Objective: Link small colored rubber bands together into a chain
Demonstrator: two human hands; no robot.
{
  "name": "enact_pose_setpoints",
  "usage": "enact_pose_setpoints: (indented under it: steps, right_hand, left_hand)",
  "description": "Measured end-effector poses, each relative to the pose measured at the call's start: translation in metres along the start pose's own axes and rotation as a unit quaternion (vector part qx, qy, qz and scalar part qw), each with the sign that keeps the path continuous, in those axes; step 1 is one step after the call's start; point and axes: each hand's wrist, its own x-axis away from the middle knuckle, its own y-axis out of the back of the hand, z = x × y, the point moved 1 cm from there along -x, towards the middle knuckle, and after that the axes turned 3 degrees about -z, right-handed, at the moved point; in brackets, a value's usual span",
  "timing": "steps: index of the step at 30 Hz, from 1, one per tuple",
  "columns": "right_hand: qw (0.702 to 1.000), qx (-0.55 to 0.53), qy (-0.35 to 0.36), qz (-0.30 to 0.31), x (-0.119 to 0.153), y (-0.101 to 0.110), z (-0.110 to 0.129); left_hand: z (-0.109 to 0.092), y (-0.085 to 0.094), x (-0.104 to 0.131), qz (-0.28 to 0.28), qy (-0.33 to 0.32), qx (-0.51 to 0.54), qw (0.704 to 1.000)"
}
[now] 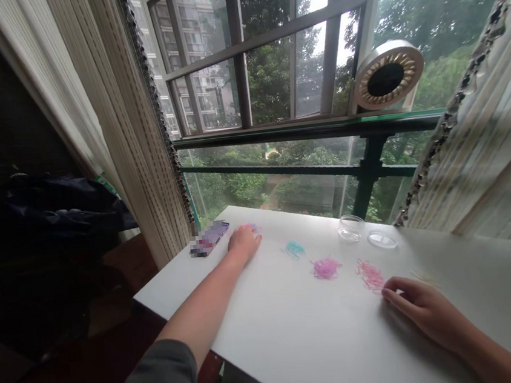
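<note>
At the far left of the white table, my left hand is curled down beside a small purple pile of what look like rubber bands. Its fingertips are mostly hidden, and so is whatever they hold. On the right, my right hand has thumb and forefinger drawn together at the edge of a pink-red pile of bands. Anything between those fingertips is too small to make out. Between the hands lie a turquoise pile and a larger magenta pile. Pale yellowish bands show behind my right hand.
A clear round tub stands near the table's back edge, its clear lid lying beside it. A phone lies left of my left hand. Behind the table are a railing, a round fan-like device and curtains.
</note>
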Motion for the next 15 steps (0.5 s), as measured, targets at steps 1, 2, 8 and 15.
enact_pose_setpoints:
  steps: [1, 2, 8, 15]
  right_hand:
    - [1.0, -0.002, 0.001, -0.003, 0.0, 0.0, -0.001]
    - [1.0, -0.003, 0.001, -0.004, 0.0, -0.001, -0.001]
    - [1.0, 0.005, -0.007, -0.007, 0.002, -0.001, -0.001]
    - [1.0, 0.001, 0.003, -0.023, 0.004, -0.003, -0.004]
  left_hand:
    - [0.001, 0.001, 0.0, -0.008, -0.002, 0.011, 1.0]
    - [0.002, 0.002, 0.0, -0.015, -0.004, 0.021, 1.0]
    - [0.012, 0.008, 0.005, -0.056, -0.004, 0.082, 0.995]
    - [0.021, 0.009, 0.007, -0.083, 0.01, 0.136, 0.987]
